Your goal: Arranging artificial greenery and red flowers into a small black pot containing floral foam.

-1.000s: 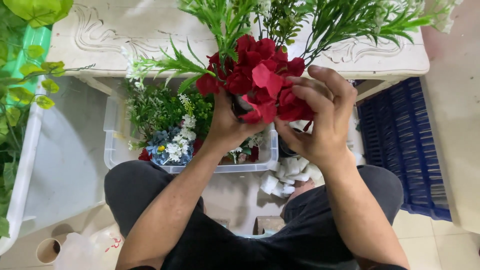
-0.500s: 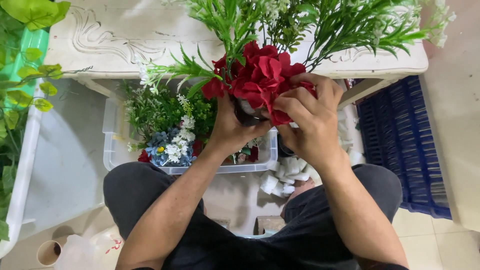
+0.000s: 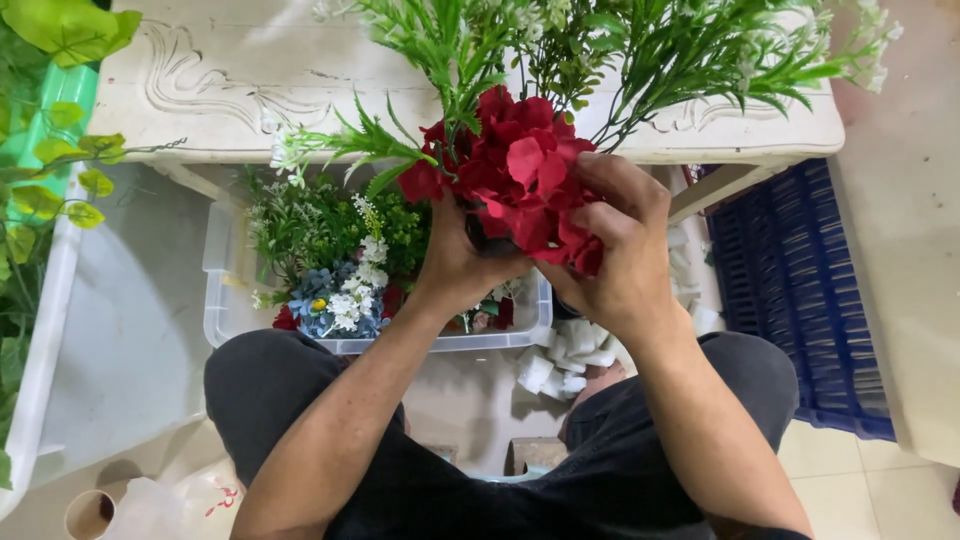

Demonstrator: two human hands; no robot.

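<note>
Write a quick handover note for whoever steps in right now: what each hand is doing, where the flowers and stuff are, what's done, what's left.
Left hand: gripping the arrangement from below, under the red flowers.
Right hand: fingers pressed into the red flowers' right side.
Things: green sprigs rise behind the red flowers, over the white carved table. A clear plastic bin of blue, white and green flowers sits below, by the knees. White foam pieces lie on the floor; a blue crate stands to the right.
Done: red flowers and greenery are gathered together.
Left: the bin's flowers are unused; what holds the stems is hidden.
</note>
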